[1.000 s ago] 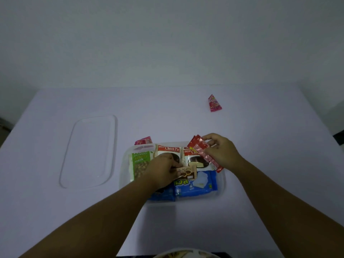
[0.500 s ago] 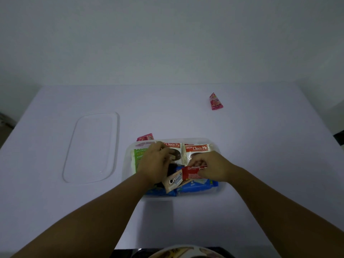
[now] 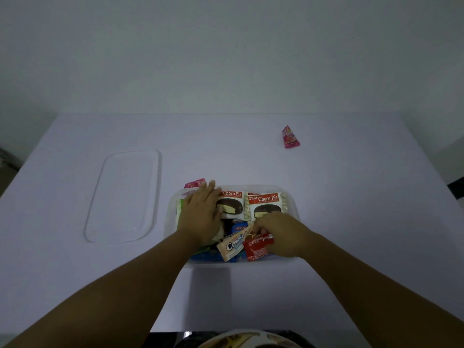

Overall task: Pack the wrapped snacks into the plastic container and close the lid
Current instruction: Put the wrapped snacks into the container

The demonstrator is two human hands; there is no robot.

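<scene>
Right hand (image 3: 281,233) grip pinching red packet (image 3: 256,248); left hand (image 3: 200,217) flat, fingers spread on snacks

Clear plastic container (image 3: 292,200) holds Choco Pie packs (image 3: 265,204) and other wrappers; its clear lid (image 3: 124,197) lies flat, apart at left.

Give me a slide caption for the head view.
Both hands arrange wrapped snacks in the container; lid lies aside.

Table (image 3: 351,209) around container (image 3: 293,204) lies open except lid (image 3: 123,197) leftward.
</scene>
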